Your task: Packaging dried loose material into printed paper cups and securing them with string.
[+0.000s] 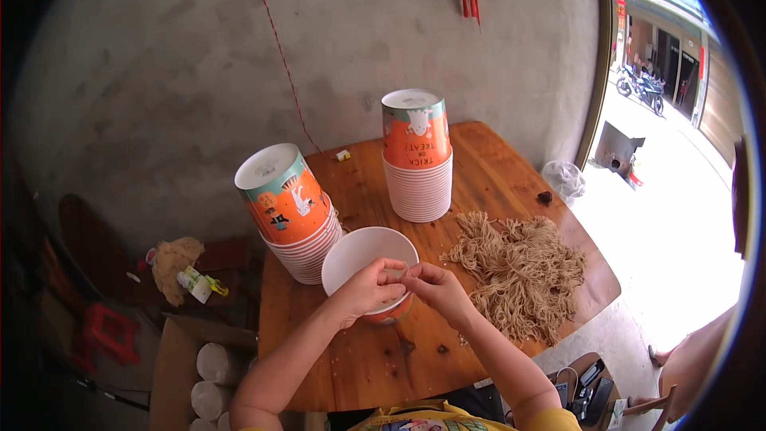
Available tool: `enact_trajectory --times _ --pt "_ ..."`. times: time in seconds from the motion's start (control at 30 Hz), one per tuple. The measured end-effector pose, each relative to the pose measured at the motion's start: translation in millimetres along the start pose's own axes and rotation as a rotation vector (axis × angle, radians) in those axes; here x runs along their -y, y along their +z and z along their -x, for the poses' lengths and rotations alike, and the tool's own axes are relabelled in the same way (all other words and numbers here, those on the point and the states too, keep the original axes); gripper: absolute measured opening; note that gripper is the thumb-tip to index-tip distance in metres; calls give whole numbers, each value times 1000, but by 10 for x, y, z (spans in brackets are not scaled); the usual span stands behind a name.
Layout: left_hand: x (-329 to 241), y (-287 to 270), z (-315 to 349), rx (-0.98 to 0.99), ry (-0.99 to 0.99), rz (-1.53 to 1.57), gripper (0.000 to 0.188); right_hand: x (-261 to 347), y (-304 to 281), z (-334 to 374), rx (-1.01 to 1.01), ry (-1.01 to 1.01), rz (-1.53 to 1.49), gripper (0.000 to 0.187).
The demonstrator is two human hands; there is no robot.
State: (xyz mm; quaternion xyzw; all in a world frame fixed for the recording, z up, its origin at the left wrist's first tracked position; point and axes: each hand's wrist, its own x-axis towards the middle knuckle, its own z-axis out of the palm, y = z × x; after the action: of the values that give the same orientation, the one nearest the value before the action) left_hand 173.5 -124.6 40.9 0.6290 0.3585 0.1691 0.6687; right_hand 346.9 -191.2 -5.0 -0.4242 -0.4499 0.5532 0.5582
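An upright paper bucket (359, 251), white inside and orange outside, stands on the wooden table in front of me. Over its near right rim my left hand (373, 289) is closed, with curled fingers meeting the other hand's. My right hand (440, 291) pinches thumb against forefinger at the same spot. Whatever sits between the fingertips is too small to make out. To the right lies a loose heap of tan twisted cords (523, 271). Two nested stacks of upside-down orange and teal buckets stand beyond: a leaning left stack (291, 207) and a straighter right stack (416, 156).
The wooden table (351, 367) reaches back to a grey wall. Below its left side is a cardboard box (177, 351) with white rolled packs, near a red stool (112, 334). A clear plastic bag (563, 181) is by the doorway. Another person's leg (698, 359) shows at lower right.
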Motion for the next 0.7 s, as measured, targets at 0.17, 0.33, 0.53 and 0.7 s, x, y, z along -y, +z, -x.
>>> enact_trajectory --times 0.17,0.33,0.53,0.7 --pt "152 -96 -109 34 16 -1 29 190 -28 58 31 28 53 12" --pt "111 -51 -149 44 60 -59 16 496 -161 103 212 -9 367 14" --pt "108 -77 -186 114 42 -37 13 642 -117 -191 451 -131 515 14" --pt "47 82 -63 119 74 -43 16 845 -133 -370 386 170 209 10"
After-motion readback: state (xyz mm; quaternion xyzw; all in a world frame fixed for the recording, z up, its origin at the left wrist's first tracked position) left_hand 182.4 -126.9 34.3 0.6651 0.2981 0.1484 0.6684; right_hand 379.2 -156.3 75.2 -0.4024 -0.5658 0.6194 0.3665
